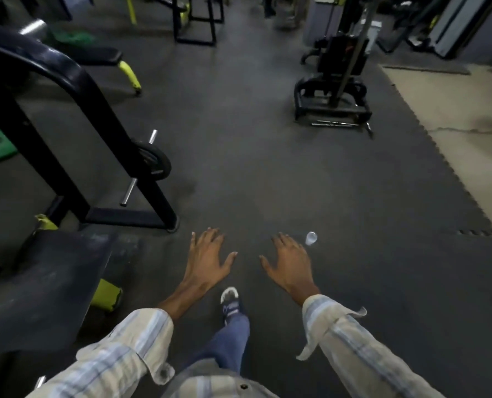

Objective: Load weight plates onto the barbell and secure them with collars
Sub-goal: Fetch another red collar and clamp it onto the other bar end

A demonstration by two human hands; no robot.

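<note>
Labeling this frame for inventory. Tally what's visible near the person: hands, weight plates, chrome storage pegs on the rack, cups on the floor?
hands: 2, left hand and right hand, both empty
weight plates: 1, black weight plate on the rack
chrome pegs: 2, upper peg, lower peg
cups: 1, clear cup on the floor
Total: 6

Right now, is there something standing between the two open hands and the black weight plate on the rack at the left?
Nothing visible does. Bare dark rubber floor lies between the left hand, the right hand and the black round weight plate. The clear plastic cup lies beyond the right hand, off that path.
</note>
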